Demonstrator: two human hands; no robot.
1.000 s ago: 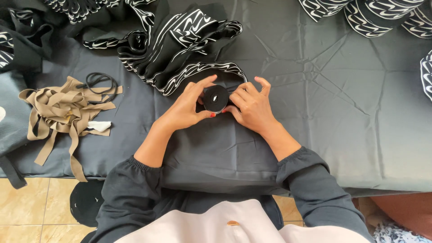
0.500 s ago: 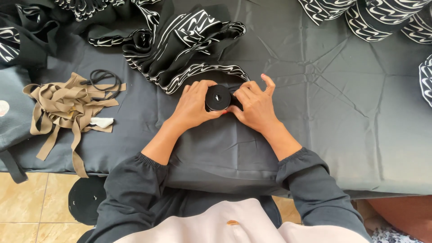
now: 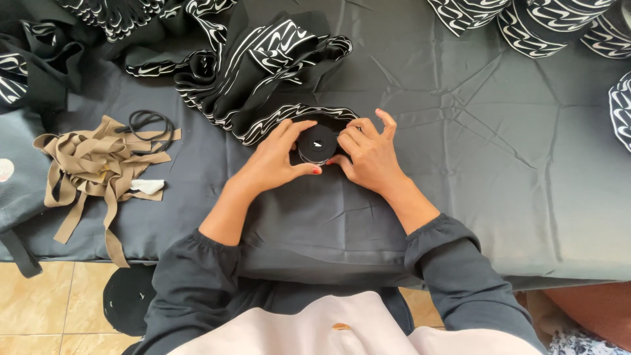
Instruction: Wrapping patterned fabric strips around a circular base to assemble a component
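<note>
A small black roll of band [image 3: 317,142] lies flat on the dark grey table cover [image 3: 460,164]. My left hand [image 3: 276,158] cups its left side, thumb at the front and fingers behind. My right hand [image 3: 369,152] holds its right side with curled fingers. From the roll a black band with white wavy stripes [image 3: 263,72] runs back into a loose heap behind my hands.
A tangle of tan straps [image 3: 95,164] with a thin black cord [image 3: 148,121] lies at the left. Several rolled striped bands [image 3: 526,20] stand at the back right. A black disc [image 3: 128,299] lies on the tiled floor. A dark bag [image 3: 16,177] sits at the left edge.
Both hands stay on the roll, the fingers shifting slightly around it. The view has drifted a little, so the hands and roll appear marginally lower and to the right.
</note>
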